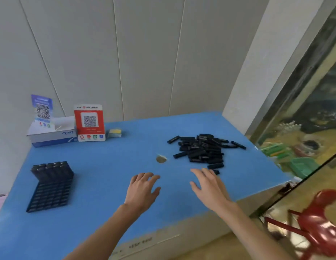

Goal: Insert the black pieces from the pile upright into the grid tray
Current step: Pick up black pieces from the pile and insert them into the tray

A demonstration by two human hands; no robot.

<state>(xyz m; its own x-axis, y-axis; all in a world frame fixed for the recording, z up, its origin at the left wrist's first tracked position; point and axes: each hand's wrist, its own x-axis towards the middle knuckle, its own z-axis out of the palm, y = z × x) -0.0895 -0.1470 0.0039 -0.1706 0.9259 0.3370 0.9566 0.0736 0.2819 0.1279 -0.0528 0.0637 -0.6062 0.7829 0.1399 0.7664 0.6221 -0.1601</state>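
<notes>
Hovering over the blue desk (pixel 110 158), we spread our two empty hands, left (pixel 141 190) and right (pixel 210 188); one pile of black pieces (pixel 202 149) lies beyond the right hand, one grid tray (pixel 49 196) far left.

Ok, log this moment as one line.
left hand open, empty | right hand open, reaching pile | grid tray partly filled

Pale panelled wall (pixel 125 53), blue table (pixel 107 166), perhaps a red stool (pixel 321 228).

Matt blue tabletop (pixel 107 166); black plastic pieces (pixel 201 149) and grid tray (pixel 49 196); glossy red plastic chair (pixel 324 222).
</notes>
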